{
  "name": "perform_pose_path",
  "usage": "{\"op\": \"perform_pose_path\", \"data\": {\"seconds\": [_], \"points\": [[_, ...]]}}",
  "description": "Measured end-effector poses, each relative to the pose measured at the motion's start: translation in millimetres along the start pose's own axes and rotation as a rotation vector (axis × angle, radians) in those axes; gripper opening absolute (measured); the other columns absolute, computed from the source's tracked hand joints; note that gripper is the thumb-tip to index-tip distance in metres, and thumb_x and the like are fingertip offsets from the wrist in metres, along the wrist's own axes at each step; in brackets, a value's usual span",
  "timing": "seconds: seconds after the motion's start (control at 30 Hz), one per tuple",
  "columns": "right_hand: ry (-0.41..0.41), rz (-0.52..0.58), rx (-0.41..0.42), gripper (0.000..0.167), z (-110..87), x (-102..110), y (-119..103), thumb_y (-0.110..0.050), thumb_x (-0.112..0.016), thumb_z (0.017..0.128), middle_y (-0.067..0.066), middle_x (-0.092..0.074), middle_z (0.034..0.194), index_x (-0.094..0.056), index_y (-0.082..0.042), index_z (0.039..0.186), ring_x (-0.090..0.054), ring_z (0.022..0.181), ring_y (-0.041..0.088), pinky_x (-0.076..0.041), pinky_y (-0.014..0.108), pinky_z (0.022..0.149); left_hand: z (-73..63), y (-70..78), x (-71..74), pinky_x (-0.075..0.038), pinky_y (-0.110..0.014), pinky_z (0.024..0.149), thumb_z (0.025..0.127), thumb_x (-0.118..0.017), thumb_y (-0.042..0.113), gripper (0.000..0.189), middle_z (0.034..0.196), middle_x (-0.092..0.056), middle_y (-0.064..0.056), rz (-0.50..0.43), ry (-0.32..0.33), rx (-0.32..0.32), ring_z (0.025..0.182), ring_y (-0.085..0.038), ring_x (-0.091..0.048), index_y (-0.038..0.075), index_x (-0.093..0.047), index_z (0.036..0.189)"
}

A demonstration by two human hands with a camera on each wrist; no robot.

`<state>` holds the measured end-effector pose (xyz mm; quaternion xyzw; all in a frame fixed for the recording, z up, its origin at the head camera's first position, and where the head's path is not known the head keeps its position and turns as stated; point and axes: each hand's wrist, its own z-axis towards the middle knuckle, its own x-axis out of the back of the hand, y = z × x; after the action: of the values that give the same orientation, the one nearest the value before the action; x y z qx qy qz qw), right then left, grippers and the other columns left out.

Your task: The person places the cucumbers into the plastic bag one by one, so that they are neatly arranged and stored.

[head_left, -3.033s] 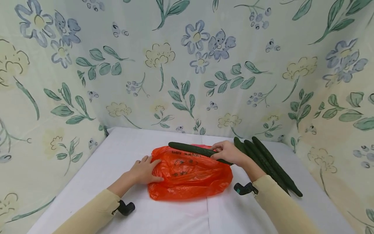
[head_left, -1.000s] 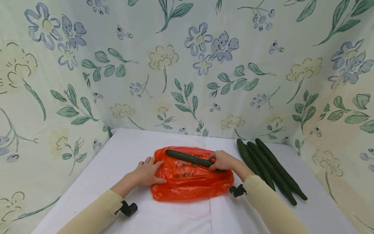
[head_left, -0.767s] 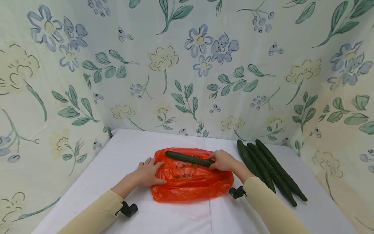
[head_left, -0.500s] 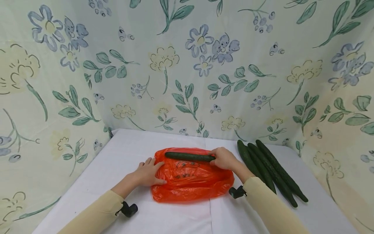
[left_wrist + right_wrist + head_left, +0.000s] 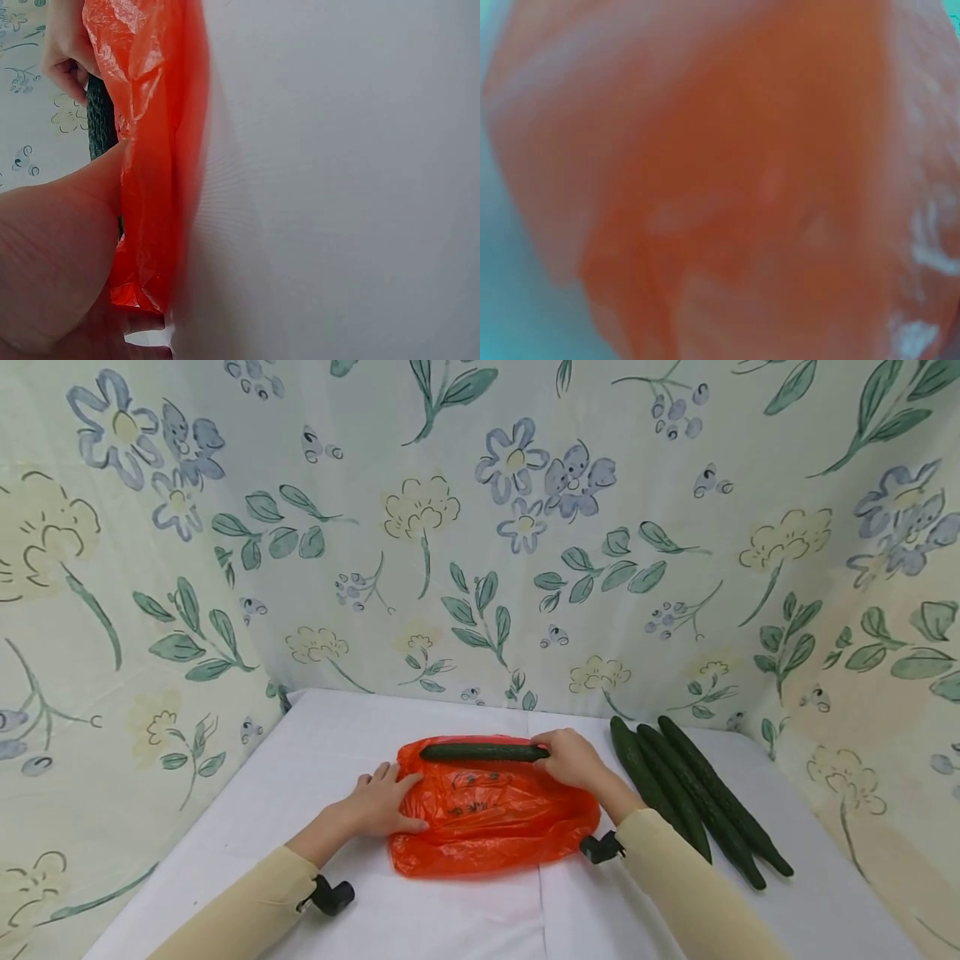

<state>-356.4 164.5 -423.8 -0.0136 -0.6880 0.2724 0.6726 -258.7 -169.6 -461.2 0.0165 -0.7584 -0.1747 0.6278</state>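
Note:
A dark green cucumber (image 5: 480, 752) lies level along the far side of a crinkled red plastic bag (image 5: 510, 810) with dark printing. My right hand (image 5: 570, 758) grips the cucumber's right end, fingers curled around it. At the bag's left edge my left hand (image 5: 378, 802) rests with fingers spread, thumb lying on the plastic. In the left wrist view, the left palm (image 5: 56, 262) is against the bag (image 5: 154, 150), and part of the cucumber (image 5: 101, 120) shows behind it. Blurred red plastic (image 5: 765, 195) fills most of the right wrist view.
Several more cucumbers (image 5: 705, 793) lie side by side, slanting, to the right of the bag, close by the right forearm. A white cloth (image 5: 337, 718) covers the table. Floral curtains (image 5: 450, 527) hang behind it and along both sides.
My right hand has brought the cucumber down onto the bag and turned it from slanting to nearly level, shifting it toward the bag's far edge. The left hand has stayed at the bag's left edge.

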Motion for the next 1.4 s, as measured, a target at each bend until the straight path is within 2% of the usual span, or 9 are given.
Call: {"op": "perform_pose_path", "data": {"seconds": [0.27, 0.53, 0.83, 1.1, 1.4], "points": [[-0.049, -0.055, -0.047, 0.035, 4.8, -10.9, 8.9, -0.019, -0.079, 0.088, 0.001, -0.074, 0.109, -0.075, -0.018, 0.122, -0.061, 0.089, 0.019, -0.054, 0.048, 0.098, 0.2, -1.0, -0.8, -0.024, -0.069, 0.115, 0.077, -0.075, 0.066, 0.093, 0.158, -0.032, -0.023, -0.010, -0.004, 0.004, 0.149, -0.046, -0.022, 0.021, -0.044, 0.152], [-0.064, -0.064, -0.123, 0.043, 4.2, -16.8, 16.3, -0.027, -0.078, 0.089, 0.004, -0.071, 0.117, -0.069, -0.025, 0.131, -0.060, 0.091, 0.022, -0.054, 0.050, 0.097, 0.1, 0.4, -0.6, -0.023, -0.070, 0.115, 0.077, -0.074, 0.067, 0.093, 0.159, -0.031, -0.022, -0.007, -0.004, 0.007, 0.149, -0.046, -0.022, 0.022, -0.044, 0.152], [-0.051, -0.100, -0.162, 0.044, 2.7, -12.6, 20.0, -0.027, -0.080, 0.087, 0.007, -0.072, 0.116, -0.070, -0.018, 0.129, -0.062, 0.090, 0.024, -0.054, 0.053, 0.096, -0.5, 1.0, 0.1, -0.023, -0.069, 0.115, 0.078, -0.074, 0.066, 0.091, 0.159, -0.031, -0.023, 0.005, -0.001, 0.004, 0.149, -0.046, -0.022, 0.022, -0.044, 0.152], [-0.022, -0.122, -0.203, 0.043, -1.1, -14.5, 23.3, -0.030, -0.080, 0.087, 0.008, -0.073, 0.103, -0.072, -0.009, 0.123, -0.061, 0.081, 0.023, -0.058, 0.047, 0.090, -0.5, -0.3, -1.3, -0.024, -0.069, 0.115, 0.077, -0.075, 0.066, 0.092, 0.159, -0.031, -0.023, -0.002, -0.005, 0.011, 0.149, -0.046, -0.022, 0.022, -0.044, 0.152], [0.036, -0.152, -0.268, 0.045, -6.3, -17.6, 27.7, -0.041, -0.079, 0.086, 0.007, -0.066, 0.082, -0.072, -0.006, 0.113, -0.059, 0.069, 0.022, -0.057, 0.035, 0.070, -0.9, -0.5, -1.4, -0.024, -0.069, 0.115, 0.077, -0.074, 0.066, 0.092, 0.159, -0.031, -0.022, -0.002, -0.007, 0.011, 0.149, -0.046, -0.022, 0.022, -0.044, 0.152]]}}
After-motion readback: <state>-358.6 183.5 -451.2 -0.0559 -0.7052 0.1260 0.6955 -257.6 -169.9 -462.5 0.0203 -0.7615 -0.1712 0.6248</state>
